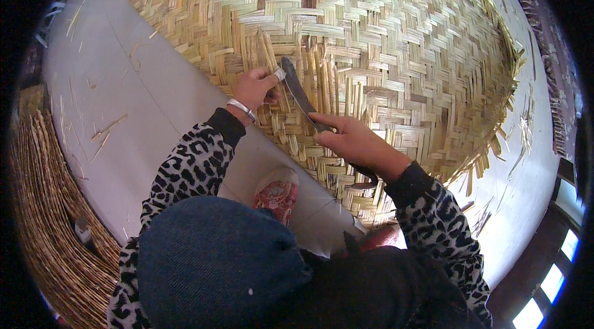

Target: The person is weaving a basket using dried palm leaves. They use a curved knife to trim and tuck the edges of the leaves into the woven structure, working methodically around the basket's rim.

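A large woven bamboo mat [396, 81], in pale green and tan, spreads out in front of me. My right hand [359, 141] is closed around a curved, dark-bladed knife [299, 90]. Its hooked end [366, 175] sticks out behind the palm. The blade points away and to the left, over loose strip ends standing up from the weave. At the mat's near left edge my left hand [255, 87] is closed, its fingers curled at a bamboo strip [267, 49]. A white wrapping [280, 74] covers one fingertip, close to the blade's tip. The curled fingers partly hide the strip.
A stack of long brown strips [62, 230] lies at the lower left. Bamboo scraps [110, 128] are scattered on the grey floor [154, 100]. My patterned red shoe [276, 199] stands by the mat's near edge. Loose ends [495, 149] fringe the mat's right side.
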Action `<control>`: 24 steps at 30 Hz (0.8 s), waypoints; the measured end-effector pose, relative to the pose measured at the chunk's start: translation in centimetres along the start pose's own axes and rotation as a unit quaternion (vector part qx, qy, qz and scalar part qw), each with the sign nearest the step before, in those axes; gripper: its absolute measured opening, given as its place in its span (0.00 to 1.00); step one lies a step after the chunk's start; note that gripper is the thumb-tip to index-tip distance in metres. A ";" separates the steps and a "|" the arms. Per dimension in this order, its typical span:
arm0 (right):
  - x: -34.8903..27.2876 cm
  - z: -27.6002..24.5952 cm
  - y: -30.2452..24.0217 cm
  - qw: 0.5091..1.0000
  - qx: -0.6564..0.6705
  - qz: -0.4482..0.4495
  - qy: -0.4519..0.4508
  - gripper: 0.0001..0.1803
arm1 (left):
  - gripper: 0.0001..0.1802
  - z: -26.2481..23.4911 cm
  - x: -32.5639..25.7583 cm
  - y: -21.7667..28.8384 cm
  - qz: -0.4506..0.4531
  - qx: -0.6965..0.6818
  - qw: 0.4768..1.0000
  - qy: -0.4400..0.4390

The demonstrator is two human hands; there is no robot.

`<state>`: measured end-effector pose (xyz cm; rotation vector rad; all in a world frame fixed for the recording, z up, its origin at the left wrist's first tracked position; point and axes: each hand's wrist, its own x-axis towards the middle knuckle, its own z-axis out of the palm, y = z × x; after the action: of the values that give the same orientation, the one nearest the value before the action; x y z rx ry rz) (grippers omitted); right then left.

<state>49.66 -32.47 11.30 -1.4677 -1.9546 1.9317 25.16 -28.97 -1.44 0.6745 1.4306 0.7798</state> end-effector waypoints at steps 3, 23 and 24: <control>0.5 -0.2 -0.3 0.995 -0.101 0.004 0.002 0.31 | 0.10 0.1 -0.6 0.5 -0.021 -0.057 0.998 -0.011; 4.2 4.2 0.5 0.950 -0.288 0.022 0.119 0.23 | 0.14 0.6 -0.6 1.7 -0.167 -0.101 0.980 0.043; 4.3 4.1 0.5 0.947 -0.297 0.025 0.119 0.23 | 0.13 0.7 -0.1 1.7 -0.158 -0.095 0.982 0.045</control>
<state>45.05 -33.11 7.52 -1.7730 -2.5128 1.1353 25.76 -28.03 0.06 0.2599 1.4778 0.6906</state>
